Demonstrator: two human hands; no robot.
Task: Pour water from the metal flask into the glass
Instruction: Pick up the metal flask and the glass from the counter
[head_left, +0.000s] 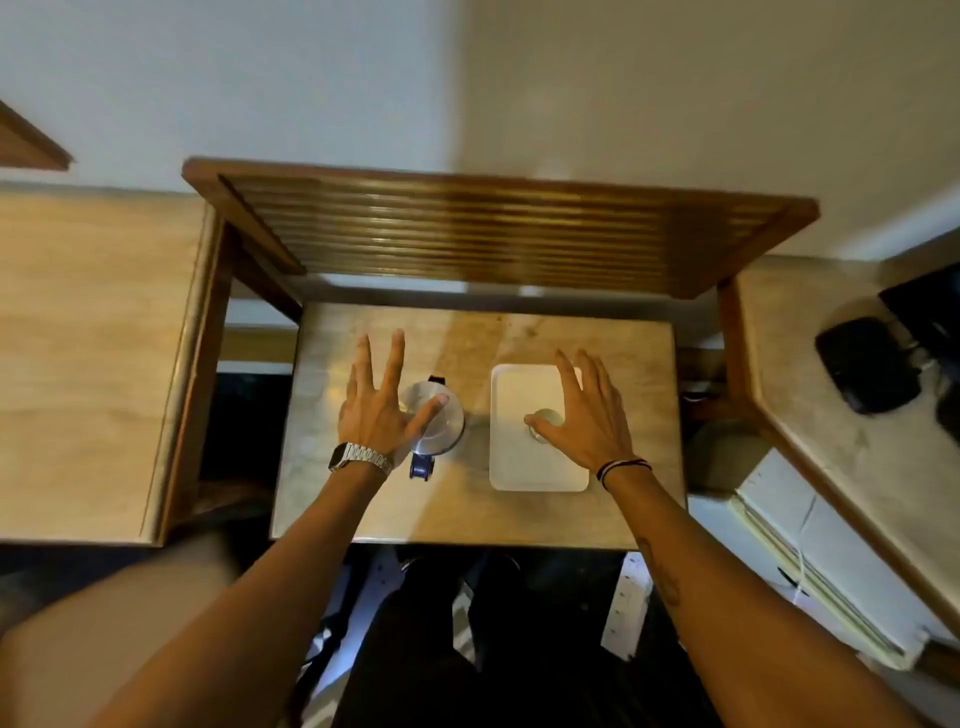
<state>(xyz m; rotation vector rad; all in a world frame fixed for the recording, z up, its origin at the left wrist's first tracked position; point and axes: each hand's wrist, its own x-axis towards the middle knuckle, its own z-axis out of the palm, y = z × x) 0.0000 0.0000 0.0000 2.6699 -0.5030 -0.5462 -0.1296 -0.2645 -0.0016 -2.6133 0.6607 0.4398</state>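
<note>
Beside round steel flask (435, 418), rectangular white tray (519, 467).

Bare counter (467, 509) lies between the left hand (379, 410) and right hand (587, 415); a slatted shelf (493, 228) overhangs beyond the fingertips.

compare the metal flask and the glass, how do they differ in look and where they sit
The metal flask shows a wide shiny silver top with dark blue handle parts; the glass looks much smaller and pale. The flask stands on the bare table, while the glass stands on the white tray. The left hand is spread over the flask, the right hand over the glass. Both stand upright.
</note>
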